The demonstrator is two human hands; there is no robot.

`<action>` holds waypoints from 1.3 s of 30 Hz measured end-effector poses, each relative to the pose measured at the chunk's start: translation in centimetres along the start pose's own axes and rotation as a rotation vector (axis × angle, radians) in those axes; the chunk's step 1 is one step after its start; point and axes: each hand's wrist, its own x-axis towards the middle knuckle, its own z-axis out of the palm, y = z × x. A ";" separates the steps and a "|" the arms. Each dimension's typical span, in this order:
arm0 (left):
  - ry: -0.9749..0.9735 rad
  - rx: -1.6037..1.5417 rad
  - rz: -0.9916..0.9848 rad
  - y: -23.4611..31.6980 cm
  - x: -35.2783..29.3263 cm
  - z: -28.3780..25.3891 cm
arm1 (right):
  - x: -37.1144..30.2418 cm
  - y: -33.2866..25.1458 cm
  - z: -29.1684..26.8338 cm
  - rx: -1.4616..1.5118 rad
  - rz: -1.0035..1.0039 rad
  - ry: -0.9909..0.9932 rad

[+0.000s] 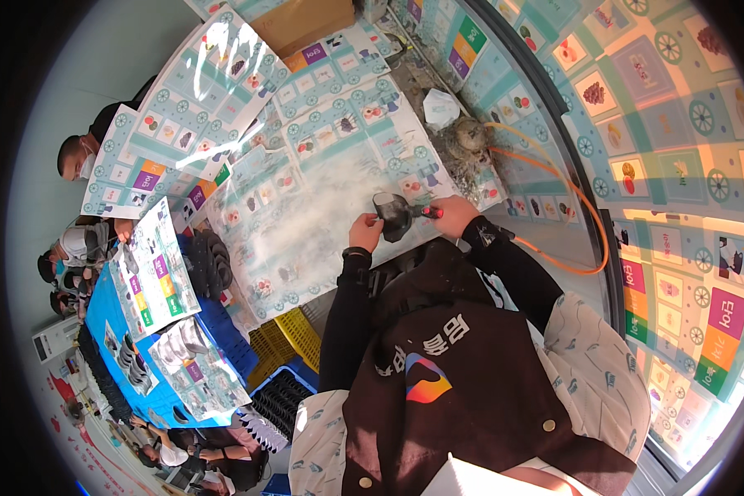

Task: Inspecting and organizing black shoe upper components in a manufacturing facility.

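My left hand (364,232) grips the near left edge of a dark, hollow, rounded piece (395,223) with a pale grey patch on its upper side. From the right, my right hand (455,217) is closed around a small hand tool (426,212) with red and black parts. The tool's tip meets or nearly meets the piece; its working end is too small to make out. Both hands are above the near right part of a table covered with printed sheets (306,273), dusted white. An orange hose (566,266) runs close to my right wrist; where it ends is hidden.
A dusty round object (469,135) and crumpled white paper (441,108) lie along the table's right side. Printed panels (665,124) stand at the right. Stacked black curved pieces (212,263), yellow crates (293,337) and a blue crate (281,388) sit left. Other people work beyond.
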 end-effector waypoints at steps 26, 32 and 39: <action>0.066 -0.011 -0.056 -1.1 -0.1 0.6 | -1.5 0.3 1.3 0.222 -0.056 0.042; 0.047 -0.042 -0.055 0.5 -0.5 0.2 | -1.4 0.9 2.1 0.053 -0.028 -0.067; 0.050 -0.049 -0.053 3.2 -1.5 0.2 | -2.5 0.3 0.8 0.138 0.070 0.125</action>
